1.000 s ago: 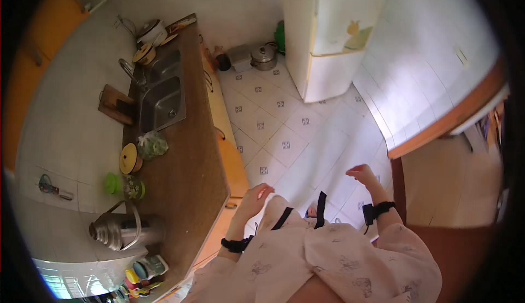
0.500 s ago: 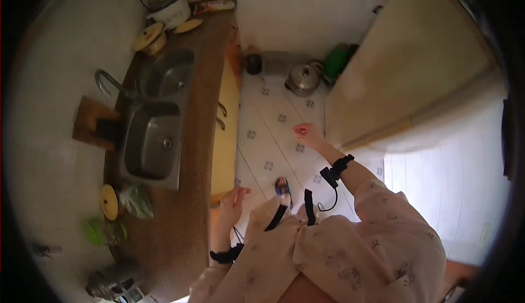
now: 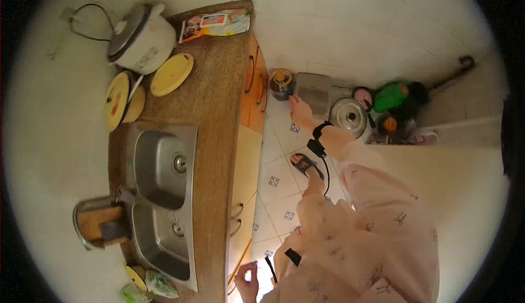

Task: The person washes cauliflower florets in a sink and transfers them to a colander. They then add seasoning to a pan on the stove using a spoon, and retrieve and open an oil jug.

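My right hand (image 3: pixel 302 112) is stretched forward over the floor with loosely bent fingers and nothing visible in it. Its fingertips appear just beside a dark jug with a yellow top (image 3: pixel 281 87); whether they touch it I cannot tell. A lidded metal pot (image 3: pixel 349 117) stands on the floor to the right of that hand. Low in the view, my left hand (image 3: pixel 247 285) hangs beside the counter front, thumb and fingers curved with a gap between them, holding nothing visible. Black straps with small devices are on my forearms.
Along the left runs a brown counter (image 3: pixel 213 122) with a double sink (image 3: pixel 192 193), a rice cooker (image 3: pixel 143 40), a yellow lidded pot (image 3: pixel 136 103), a yellow lid (image 3: pixel 172 74) and a wipes pack (image 3: pixel 216 24). A green container (image 3: pixel 391 96) stands in the far right corner.
I have stepped forward, bringing the rice cooker, jug and metal pot nearer. My right hand has come beside the jug. My left hand now sits lower in the view.
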Demonstrator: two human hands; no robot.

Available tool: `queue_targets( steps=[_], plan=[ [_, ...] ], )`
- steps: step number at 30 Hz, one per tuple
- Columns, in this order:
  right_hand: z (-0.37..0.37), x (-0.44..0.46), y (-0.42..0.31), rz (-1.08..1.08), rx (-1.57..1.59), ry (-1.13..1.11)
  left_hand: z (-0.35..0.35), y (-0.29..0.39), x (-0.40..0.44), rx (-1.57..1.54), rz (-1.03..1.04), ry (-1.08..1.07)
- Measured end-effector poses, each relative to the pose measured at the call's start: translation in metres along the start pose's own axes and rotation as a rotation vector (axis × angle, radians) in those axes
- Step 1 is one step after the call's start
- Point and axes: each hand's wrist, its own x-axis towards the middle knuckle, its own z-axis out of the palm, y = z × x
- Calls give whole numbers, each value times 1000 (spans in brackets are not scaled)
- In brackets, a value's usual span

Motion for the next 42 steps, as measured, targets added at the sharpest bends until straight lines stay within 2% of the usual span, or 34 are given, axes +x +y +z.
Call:
queue_targets(
  steps=[1, 3, 6, 9, 10, 14, 16, 18, 20, 22, 24, 25, 26, 27, 29, 30, 31, 32, 33, 36, 37, 39, 42],
  plan=[
    [13, 32, 9, -23, -76, -20, 10, 16, 9, -11, 17, -33],
    [37, 88, 25, -57, -147, -78, 23, 75, 21, -23, -97, -143],
    [59, 156, 40, 16, -178, -196, 46, 105, 52, -40, -236, -227],
    [90, 194, 56, 46, -206, -221, 57, 116, 80, -38, -309, -244],
    [98, 203, 62, 60, -258, -305, 59, 119, 88, -36, -323, -248],
    [115, 224, 74, 77, -314, -398, 61, 127, 107, -45, -372, -254],
    [116, 233, 67, 77, -309, -320, 62, 124, 108, -58, -364, -252],
    [98, 232, 53, 71, -307, -234, 59, 120, 103, -80, -343, -239],
    [57, 228, 30, 28, -292, -440, 55, 114, 94, -106, -307, -212],
    [75, 205, 60, -371, -390, -271, 48, 108, 80, -129, -276, -157],
    [44, 149, 32, -255, -110, -177, 39, 106, 63, -147, -280, -67],
    [23, 130, 5, -144, -295, -360, 34, 93, 47, -170, -246, -20],
    [14, 109, -10, -144, -285, -340, 23, 98, 40, -163, -242, -1],
    [13, 86, -19, -249, -297, -232, 18, 83, 22, -177, -235, 34],
    [-8, 35, -49, -340, -361, -257, 3, 66, -6, -138, -287, 91],
    [-15, 9, -63, -432, -503, -310, -1, 49, -32, -183, -299, 156],
    [-19, -19, -76, -484, -449, -270, -5, 17, -65, -237, -279, 203],
    [-30, -51, -93, -595, -521, -303, -11, -2, -96, -238, -278, 266],
    [-36, -86, -117, -603, -588, -334, -18, -21, -128, -240, -281, 331],
    [-60, -207, -213, -818, -628, -463, -33, -90, -234, -342, -306, 550],
    [-69, -251, -250, -881, -689, -547, -53, -87, -267, -314, -379, 583],
    [-71, -335, -312, -1047, -748, -612, -56, -112, -334, -452, -431, 761],
    [-59, -450, -389, -1342, -672, -841, -62, -136, -423, -481, -508, 896]
  ],
)
